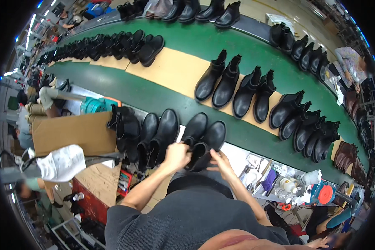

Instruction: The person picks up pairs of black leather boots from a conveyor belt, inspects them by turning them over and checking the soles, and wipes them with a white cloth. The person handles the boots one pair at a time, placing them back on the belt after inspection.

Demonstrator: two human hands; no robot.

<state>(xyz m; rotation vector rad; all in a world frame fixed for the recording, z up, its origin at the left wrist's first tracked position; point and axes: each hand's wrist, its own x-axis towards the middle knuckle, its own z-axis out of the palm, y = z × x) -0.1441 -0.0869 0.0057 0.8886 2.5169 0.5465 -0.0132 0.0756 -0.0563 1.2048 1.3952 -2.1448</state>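
Right in front of my body stands a pair of black leather ankle boots, toes pointing away from me. My left hand (178,156) is closed at the upper part of the left boot (196,126), its fingers curled in. On the outer side of the right boot (214,135), my right hand (221,163) has its thumb and fingers at the shaft; part of its grip is hidden by the boot. Another black pair, with a near boot (166,129), stands just to the left, apart from my hands.
Beyond is a green conveyor belt (171,89) with tan cardboard strips (177,66) and several black boots (221,81). A cardboard box (75,135) stands left. Right is a bench with bottles (287,183), a purple cloth (271,177) and a red-and-teal tool (324,193). Other people work nearby.
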